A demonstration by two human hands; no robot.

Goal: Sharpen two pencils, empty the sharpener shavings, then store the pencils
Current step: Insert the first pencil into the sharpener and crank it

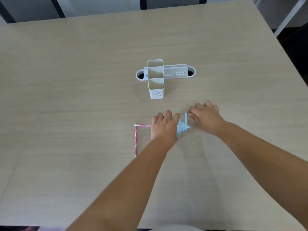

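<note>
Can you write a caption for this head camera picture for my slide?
Left hand steadies the blue sharpener, right hand on its crank; one pencil waits.

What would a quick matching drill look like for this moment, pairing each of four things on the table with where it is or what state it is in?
Things:
1. left hand
2. right hand
3. loose pencil
4. desk organiser

States:
A. lies flat on the table, no hand on it
B. stands beyond both hands, compartments empty
C. clamped over the blue sharpener body
D. pinches the crank handle

Pairs: 1-C, 2-D, 3-A, 4-B
</note>
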